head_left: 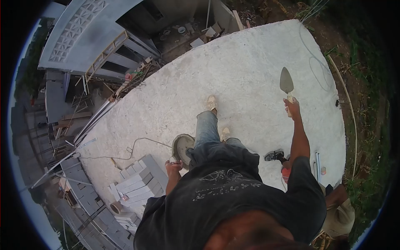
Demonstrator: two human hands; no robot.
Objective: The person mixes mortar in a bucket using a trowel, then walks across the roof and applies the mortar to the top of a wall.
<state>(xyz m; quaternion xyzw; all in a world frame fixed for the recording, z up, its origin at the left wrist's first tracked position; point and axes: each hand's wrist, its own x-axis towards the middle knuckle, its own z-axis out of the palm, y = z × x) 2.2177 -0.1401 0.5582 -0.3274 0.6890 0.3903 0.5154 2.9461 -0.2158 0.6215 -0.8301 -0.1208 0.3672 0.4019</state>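
Observation:
My right hand is out to the right, its fingers wrapped round the pale handle of a pointed trowel. The trowel's grey blade points away from me over the pale concrete floor. Low on my left side, my left hand is closed at the rim of a round grey bucket. The bucket hangs beside my left thigh, and its inside looks grey; my shirt hides part of it.
Stacked grey blocks stand at my left, near a cable on the concrete slab. A co-worker's dark shoe and a person in beige are close behind my right arm. Planks, poles and rubble line the slab's left edge.

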